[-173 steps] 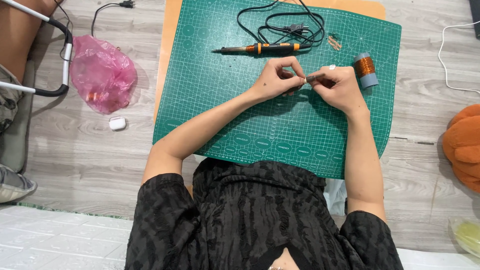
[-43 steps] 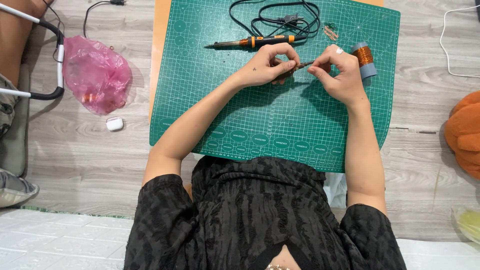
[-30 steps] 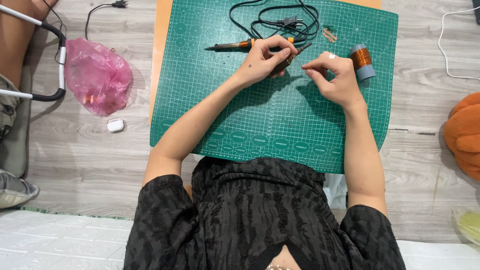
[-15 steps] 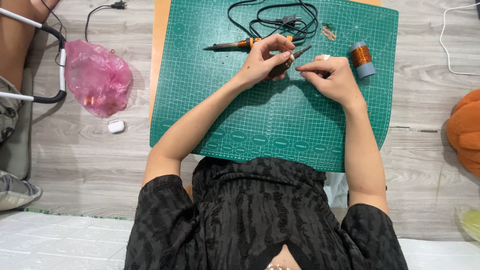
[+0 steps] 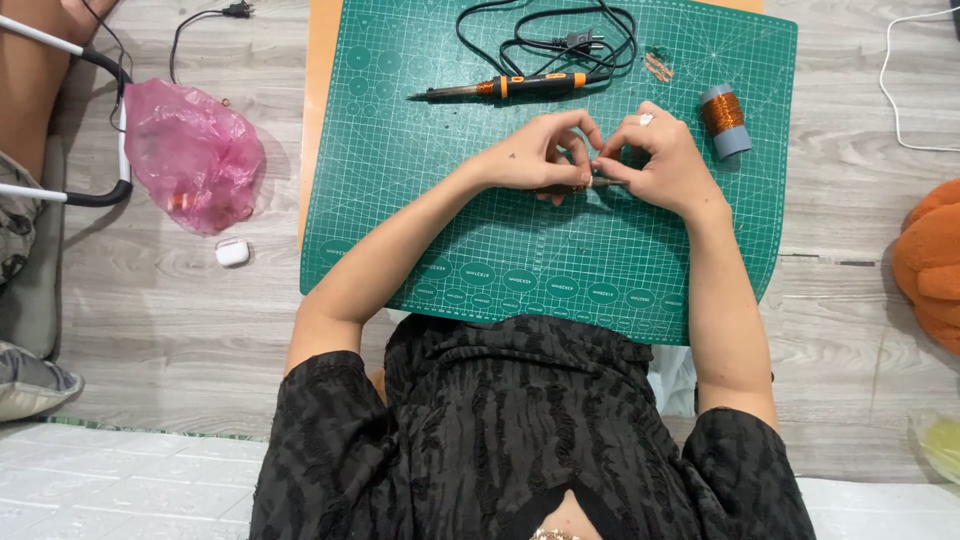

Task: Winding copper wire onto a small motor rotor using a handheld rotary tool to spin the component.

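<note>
Prob. home hobby spot: wood floor point(image 5: 180, 330), cutting mat point(image 5: 420, 230), soldering iron point(image 5: 510, 87).

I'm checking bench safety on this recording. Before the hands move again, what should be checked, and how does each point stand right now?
1. Small part pinched between left hand and right hand over the green mat: ok, though the part itself is too small to identify.
2. Soldering iron lying apart from both hands: ok.
3. Soldering iron tip hot or cold: cannot tell.
4. Iron's cord coiled beyond the iron, away from the hands: ok.
5. Spool of copper wire upright near the right hand: ok.
6. Pink plastic bag off the mat, away from the iron: ok.
</note>
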